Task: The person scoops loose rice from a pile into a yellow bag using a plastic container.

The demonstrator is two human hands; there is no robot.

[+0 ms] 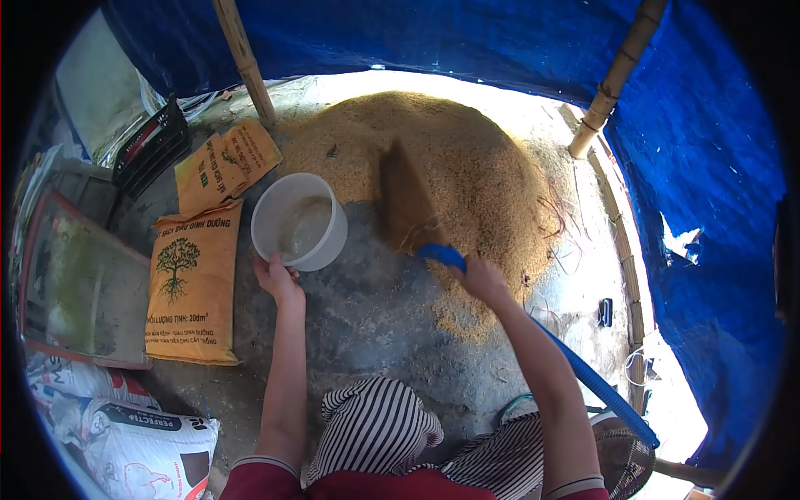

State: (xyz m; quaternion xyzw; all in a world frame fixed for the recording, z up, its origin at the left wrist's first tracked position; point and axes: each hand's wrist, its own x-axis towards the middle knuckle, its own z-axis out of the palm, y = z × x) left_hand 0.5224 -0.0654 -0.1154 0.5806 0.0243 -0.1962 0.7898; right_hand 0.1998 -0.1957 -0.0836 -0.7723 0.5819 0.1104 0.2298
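My left hand (277, 277) grips the near rim of a white plastic bucket (287, 208) that stands on the concrete floor. My right hand (483, 279) is closed around the blue handle (439, 253) of a broom; its brown bristle head (406, 200) is blurred and lies against a big heap of golden rice husk or grain (450, 158). The long blue handle runs back past my right forearm toward the lower right. A little pale material shows inside the bucket.
Orange paper sacks (193, 287) lie flat left of the bucket. White printed bags (137, 446) sit at lower left beside a framed panel (79, 287). A black crate (150, 143), bamboo poles (243, 58) and a blue tarpaulin wall (692, 125) surround the heap.
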